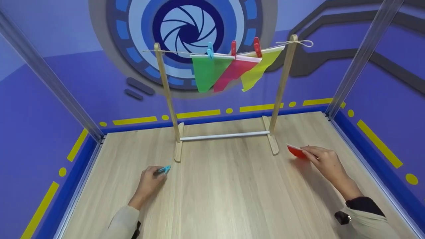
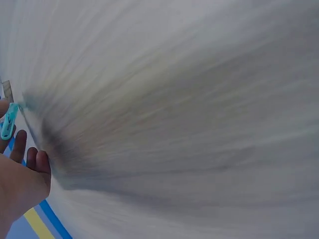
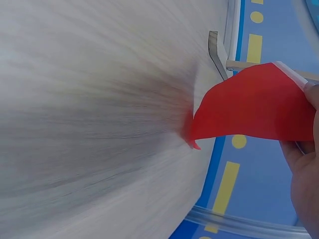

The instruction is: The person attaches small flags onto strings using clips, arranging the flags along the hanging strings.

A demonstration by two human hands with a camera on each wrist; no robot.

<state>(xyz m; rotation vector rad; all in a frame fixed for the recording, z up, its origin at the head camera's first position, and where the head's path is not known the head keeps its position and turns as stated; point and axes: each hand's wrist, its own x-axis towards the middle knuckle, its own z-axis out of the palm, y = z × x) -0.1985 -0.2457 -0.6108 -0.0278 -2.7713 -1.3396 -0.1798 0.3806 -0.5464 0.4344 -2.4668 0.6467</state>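
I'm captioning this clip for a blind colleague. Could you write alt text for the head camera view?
Over a light wooden table, the left hand pinches a blue clothespin and the right hand holds a red flag. Behind them stands a wooden rack whose string carries a green flag, a pink flag and a yellow flag, each clipped on.

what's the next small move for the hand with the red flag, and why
Probably lift the red flag off the table toward the free stretch of string left of the green flag. The right hand already pinches it, the left hand holds a blue peg, and three flags already hang pegged.
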